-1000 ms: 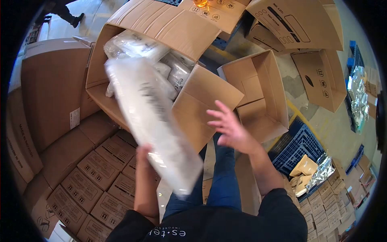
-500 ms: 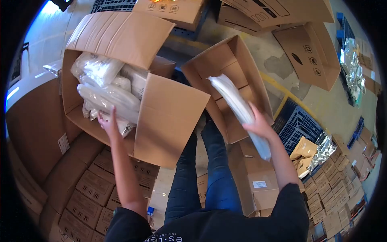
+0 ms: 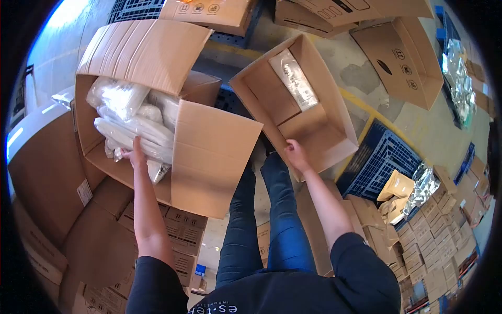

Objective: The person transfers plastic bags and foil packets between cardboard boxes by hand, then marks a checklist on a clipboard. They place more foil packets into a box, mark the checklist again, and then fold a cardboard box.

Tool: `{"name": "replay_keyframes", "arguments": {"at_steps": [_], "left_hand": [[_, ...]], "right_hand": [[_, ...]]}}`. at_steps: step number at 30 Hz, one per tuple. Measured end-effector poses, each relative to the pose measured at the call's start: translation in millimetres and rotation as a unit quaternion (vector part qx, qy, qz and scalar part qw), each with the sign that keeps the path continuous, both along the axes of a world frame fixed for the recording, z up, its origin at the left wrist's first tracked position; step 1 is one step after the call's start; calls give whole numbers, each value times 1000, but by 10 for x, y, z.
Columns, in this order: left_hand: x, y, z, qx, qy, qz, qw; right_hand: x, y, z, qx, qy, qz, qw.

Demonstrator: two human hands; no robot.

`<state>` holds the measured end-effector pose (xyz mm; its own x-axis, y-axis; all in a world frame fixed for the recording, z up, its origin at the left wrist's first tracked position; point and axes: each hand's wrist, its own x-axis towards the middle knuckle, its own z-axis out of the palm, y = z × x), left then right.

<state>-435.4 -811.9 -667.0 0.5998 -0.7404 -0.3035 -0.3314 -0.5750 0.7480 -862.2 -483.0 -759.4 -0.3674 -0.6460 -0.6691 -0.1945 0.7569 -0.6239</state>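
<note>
A large open carton (image 3: 217, 157) on the left holds several clear plastic-wrapped white packs (image 3: 117, 99). Inside it, my left hand (image 3: 135, 156) rests against the lowest long pack (image 3: 138, 137), fingers apart. To the right stands a second open carton (image 3: 327, 141), with one flat, shiny plastic-wrapped pack (image 3: 295, 81) lying along its far end. My right hand (image 3: 297, 155) is at that carton's near left edge, its fingers curled over the cardboard; the fingertips are partly hidden.
Blue plastic pallets (image 3: 384, 159) lie on the floor right of the second carton. Another open carton (image 3: 400, 63) stands at the back right. Stacked small boxes (image 3: 434, 235) fill the lower right, and more stacked boxes (image 3: 178, 235) lie below the left carton.
My right hand has let go of the long plastic-wrapped pack and moved left to the carton's edge. A pack now lies inside that carton. My left hand stays at the packs.
</note>
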Motion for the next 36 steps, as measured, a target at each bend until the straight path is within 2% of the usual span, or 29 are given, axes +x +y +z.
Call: {"name": "replay_keyframes", "arguments": {"at_steps": [1,3,5,7,8,9,11,12,13,14,15,16,17,18,19,20,22,23,25,26,27,28,29,30,32,33,35,36], "left_hand": [[-31,39,175,-2,-3,7,1000],[-369,102,857,105,79,-28,991],[-457,184,1224,64,86,-14,994],[-266,306,1464,-40,143,-114,982],[-215,356,1580,-92,102,-163,977],[-208,435,1729,-99,94,-156,978],[-345,640,2090,-102,214,-119,964],[-563,743,2246,-112,255,-139,950],[-825,758,2400,-68,366,-302,878],[-1460,841,2693,-8,305,-267,914],[-1730,847,2647,133,311,-249,907],[-2135,811,2716,150,274,-397,863],[-2388,941,2652,84,245,-405,877],[-2640,1071,2585,18,209,-410,888],[-2580,1097,2433,39,278,-409,868],[-2520,1121,2276,63,344,-403,846],[-2255,936,2194,117,365,-356,852],[-1941,890,1884,31,145,-427,892],[-1545,659,1558,-49,99,-189,976],[-1063,523,1185,-16,2,-115,993],[-893,375,1027,47,-11,-36,998],[-707,265,929,124,26,-58,990],[-817,150,944,143,120,-2,982],[-881,56,871,168,165,-30,972],[-997,-101,548,196,208,-57,957],[-1036,-140,244,180,60,-47,981],[-1018,-113,1,160,-94,-38,982],[-980,-119,-31,128,-45,-36,990]], "right_hand": [[23,133,58,-75,-43,-40,995],[-19,92,483,-77,-183,-158,967],[-111,-146,940,-95,-224,-131,961],[-183,-494,1418,-123,-287,-103,945],[-198,-721,1687,-142,-295,-67,942],[-198,-957,1952,-161,-301,-35,939],[-172,-1398,2374,-250,-298,99,916],[-116,-1618,2604,-283,-308,132,899],[-30,-1814,2793,-314,-318,165,880],[73,-1976,2886,-369,-337,175,849],[167,-2098,2971,-424,-356,183,813],[224,-2138,3102,-376,-428,179,802],[170,-2099,3118,-402,-253,231,849],[76,-1982,2993,-315,-369,140,863],[-52,-1822,2796,-220,-468,43,855],[-222,-1624,2633,-164,-472,0,866],[-439,-1214,2431,-91,-464,-93,876],[-508,-1056,2359,-79,-455,-138,876],[-644,-800,2179,-72,-404,-147,900],[-698,-704,2109,-68,-364,-141,918],[-777,-676,2029,-69,-358,-148,919],[-856,-676,1936,-61,-283,-94,953],[-924,-667,1814,-49,-208,-39,976],[-1001,-639,1564,-88,-152,14,984],[-1081,-767,1197,-16,58,146,988],[-1125,-884,1041,-23,103,175,979],[-1174,-1084,645,-15,229,244,942],[-1200,-1246,525,31,234,265,935]]}}
